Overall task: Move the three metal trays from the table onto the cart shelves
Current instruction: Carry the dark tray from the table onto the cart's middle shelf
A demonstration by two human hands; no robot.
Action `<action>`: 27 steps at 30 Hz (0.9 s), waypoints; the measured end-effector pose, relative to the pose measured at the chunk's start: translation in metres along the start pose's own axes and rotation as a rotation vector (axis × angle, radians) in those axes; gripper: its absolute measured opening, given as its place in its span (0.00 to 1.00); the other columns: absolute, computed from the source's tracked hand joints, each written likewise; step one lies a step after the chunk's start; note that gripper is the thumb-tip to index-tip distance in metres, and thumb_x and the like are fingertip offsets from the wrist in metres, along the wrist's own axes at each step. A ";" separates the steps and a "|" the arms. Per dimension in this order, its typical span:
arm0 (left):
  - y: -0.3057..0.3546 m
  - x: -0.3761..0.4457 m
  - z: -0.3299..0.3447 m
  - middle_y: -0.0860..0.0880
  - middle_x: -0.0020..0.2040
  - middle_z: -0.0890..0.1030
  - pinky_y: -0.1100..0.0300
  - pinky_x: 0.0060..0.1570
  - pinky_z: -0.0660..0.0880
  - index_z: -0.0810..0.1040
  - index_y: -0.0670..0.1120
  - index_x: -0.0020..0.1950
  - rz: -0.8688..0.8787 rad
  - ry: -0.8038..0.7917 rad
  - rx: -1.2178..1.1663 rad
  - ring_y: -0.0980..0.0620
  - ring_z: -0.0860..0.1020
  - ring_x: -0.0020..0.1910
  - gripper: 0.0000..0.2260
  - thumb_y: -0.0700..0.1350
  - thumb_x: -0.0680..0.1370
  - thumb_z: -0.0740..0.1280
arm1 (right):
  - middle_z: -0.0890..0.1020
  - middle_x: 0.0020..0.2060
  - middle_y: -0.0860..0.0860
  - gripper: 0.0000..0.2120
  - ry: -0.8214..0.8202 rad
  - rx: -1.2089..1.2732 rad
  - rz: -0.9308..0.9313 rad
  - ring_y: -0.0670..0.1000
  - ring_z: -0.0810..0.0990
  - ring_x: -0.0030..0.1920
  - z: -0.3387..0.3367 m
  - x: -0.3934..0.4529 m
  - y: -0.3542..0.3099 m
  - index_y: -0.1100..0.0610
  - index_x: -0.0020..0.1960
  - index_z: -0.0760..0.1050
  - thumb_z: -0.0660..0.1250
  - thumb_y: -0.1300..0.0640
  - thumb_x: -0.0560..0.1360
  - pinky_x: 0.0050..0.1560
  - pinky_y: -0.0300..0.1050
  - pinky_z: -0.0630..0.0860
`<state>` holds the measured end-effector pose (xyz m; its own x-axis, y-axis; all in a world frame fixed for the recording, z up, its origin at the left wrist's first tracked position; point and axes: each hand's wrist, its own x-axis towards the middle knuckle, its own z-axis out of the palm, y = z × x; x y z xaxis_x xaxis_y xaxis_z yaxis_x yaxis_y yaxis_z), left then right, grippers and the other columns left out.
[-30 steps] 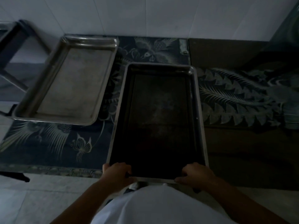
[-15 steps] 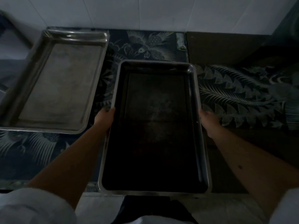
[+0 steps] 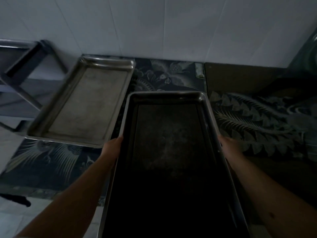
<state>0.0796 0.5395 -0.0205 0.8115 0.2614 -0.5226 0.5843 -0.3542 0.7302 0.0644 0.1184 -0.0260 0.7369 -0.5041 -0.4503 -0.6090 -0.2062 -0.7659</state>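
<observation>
Item: dark metal tray (image 3: 169, 152), gripped at both long sides, above the patterned tabletop (image 3: 51, 162).

Left hand (image 3: 112, 146) is closed over the left rim, right hand (image 3: 228, 145) over the right rim, each about midway along the length; the fingers pass under the tray and are out of sight. Long axis runs from the person's body straight toward the white wall; the near short end is cut off by the bottom of the frame. A second, paler tray (image 3: 85, 103) lies just to the left on the tabletop, angled, its near left corner at the table edge. Cart frame (image 3: 22, 69) stands further left. Third tray not seen. Risks, as judged: swinging left could knock the paler tray off its edge; a mid-length grip lets a long tray tip endwise.
</observation>
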 end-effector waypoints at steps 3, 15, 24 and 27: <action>0.013 -0.012 -0.009 0.41 0.61 0.81 0.55 0.54 0.74 0.79 0.42 0.64 0.024 0.055 -0.045 0.40 0.79 0.61 0.22 0.57 0.81 0.61 | 0.83 0.41 0.59 0.20 0.006 0.005 -0.053 0.58 0.81 0.43 -0.003 -0.010 -0.019 0.61 0.45 0.81 0.63 0.43 0.76 0.42 0.46 0.73; -0.095 -0.145 -0.099 0.40 0.45 0.84 0.49 0.43 0.80 0.83 0.43 0.48 -0.216 0.382 -0.308 0.41 0.83 0.44 0.23 0.63 0.77 0.64 | 0.79 0.33 0.54 0.17 -0.434 -0.157 -0.176 0.53 0.78 0.35 0.102 -0.075 -0.058 0.56 0.39 0.78 0.64 0.44 0.76 0.34 0.44 0.71; -0.233 -0.271 -0.182 0.37 0.51 0.82 0.46 0.55 0.76 0.82 0.40 0.56 -0.291 0.763 -0.547 0.38 0.80 0.52 0.22 0.55 0.84 0.56 | 0.73 0.27 0.53 0.18 -0.735 -0.448 -0.588 0.52 0.71 0.31 0.258 -0.218 -0.105 0.60 0.32 0.72 0.63 0.49 0.75 0.29 0.44 0.66; -0.274 -0.319 -0.208 0.38 0.51 0.82 0.50 0.54 0.75 0.81 0.42 0.53 -0.334 0.934 -0.644 0.38 0.80 0.54 0.17 0.52 0.84 0.57 | 0.73 0.28 0.53 0.19 -0.841 -0.524 -0.735 0.53 0.70 0.33 0.312 -0.283 -0.107 0.58 0.32 0.71 0.61 0.50 0.78 0.32 0.45 0.67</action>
<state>-0.3406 0.7402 0.0379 0.1441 0.9049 -0.4005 0.4389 0.3043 0.8454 0.0126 0.5443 0.0405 0.7955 0.5300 -0.2937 0.1289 -0.6216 -0.7727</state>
